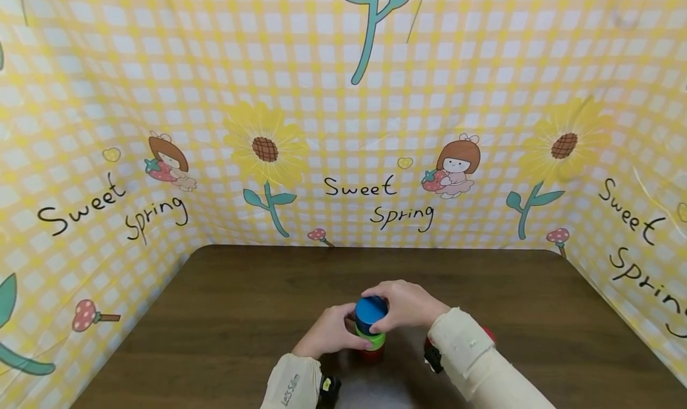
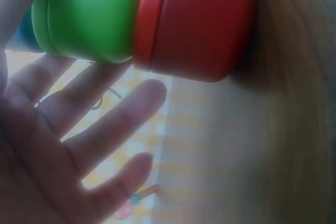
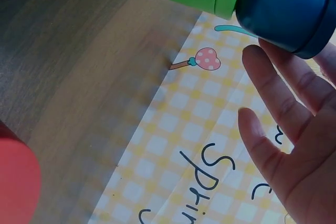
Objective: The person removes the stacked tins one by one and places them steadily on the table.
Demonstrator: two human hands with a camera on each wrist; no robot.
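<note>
Three rounded cups stand in an upright stack on the table: red (image 2: 202, 24) at the bottom, green (image 2: 94, 17) in the middle, blue (image 1: 371, 311) on top. Each has a band round its upper edge, and the blue one shows a round blue top. My left hand (image 1: 331, 331) holds the stack from the left around the green cup, thumb in front; its lower fingers are spread beside the red cup. From the right, my right hand (image 1: 412, 305) grips the blue cup between thumb and fingers. In the right wrist view two of its fingers stand free of the cup.
Another red object (image 3: 18, 177) stands on the table to the right, mostly hidden behind my right wrist in the head view. The brown wooden table (image 1: 257, 284) has a yellow checked cloth (image 1: 333, 129) hanging behind it and at both sides.
</note>
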